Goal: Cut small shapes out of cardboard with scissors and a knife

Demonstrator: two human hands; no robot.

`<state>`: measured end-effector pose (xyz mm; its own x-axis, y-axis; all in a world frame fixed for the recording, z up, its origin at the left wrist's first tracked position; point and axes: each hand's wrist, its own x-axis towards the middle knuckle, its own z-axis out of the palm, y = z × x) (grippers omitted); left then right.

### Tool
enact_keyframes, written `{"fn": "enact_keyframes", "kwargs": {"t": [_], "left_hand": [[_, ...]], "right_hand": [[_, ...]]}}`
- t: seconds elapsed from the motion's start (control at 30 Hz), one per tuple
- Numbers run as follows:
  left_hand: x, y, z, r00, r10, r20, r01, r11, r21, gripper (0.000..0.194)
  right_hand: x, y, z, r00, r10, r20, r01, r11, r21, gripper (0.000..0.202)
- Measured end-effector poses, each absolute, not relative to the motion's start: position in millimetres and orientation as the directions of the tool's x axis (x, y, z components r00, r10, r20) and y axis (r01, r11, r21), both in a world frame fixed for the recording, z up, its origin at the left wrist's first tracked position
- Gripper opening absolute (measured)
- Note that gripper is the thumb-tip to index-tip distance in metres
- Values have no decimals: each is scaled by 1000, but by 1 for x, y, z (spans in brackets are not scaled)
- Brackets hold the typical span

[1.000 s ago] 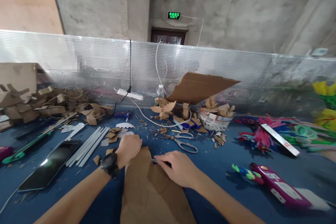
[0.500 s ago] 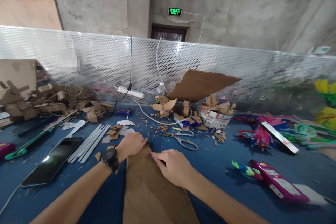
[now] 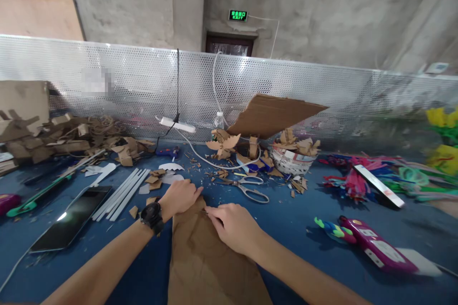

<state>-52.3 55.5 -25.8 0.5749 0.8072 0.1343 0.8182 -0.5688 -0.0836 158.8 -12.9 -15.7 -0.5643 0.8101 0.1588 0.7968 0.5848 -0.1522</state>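
Observation:
A long piece of brown cardboard lies on the blue table in front of me, its narrow end pointing away. At its far left corner, my left hand, with a black watch on the wrist, is closed on the cardboard's edge. My right hand is pinched at the cardboard's right edge near the far end; whatever its fingertips hold is too small to make out. Scissors with pale handles lie beyond my right hand.
Left are a dark phone, white sticks and cardboard scraps. Behind stand a basket of scraps and a leaning cardboard sheet. Right lie a purple device, a white phone and colourful strips.
The fingertips of my right hand have shifted slightly along the cardboard's edge. My left hand has stayed almost still.

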Motion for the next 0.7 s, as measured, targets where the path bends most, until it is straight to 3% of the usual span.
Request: {"fn": "enact_keyframes", "kwargs": {"t": [0.3,0.7], "left_hand": [[-55,57,-25,617,785,62,772,-588,-240,42],[-56,60,-32,620,779,89,773,-587,-241,39]], "right_hand": [[152,-18,1,-635,770,63,772,629,88,35],[156,-16,5,-681,732,16,726,672,145,31]]}}
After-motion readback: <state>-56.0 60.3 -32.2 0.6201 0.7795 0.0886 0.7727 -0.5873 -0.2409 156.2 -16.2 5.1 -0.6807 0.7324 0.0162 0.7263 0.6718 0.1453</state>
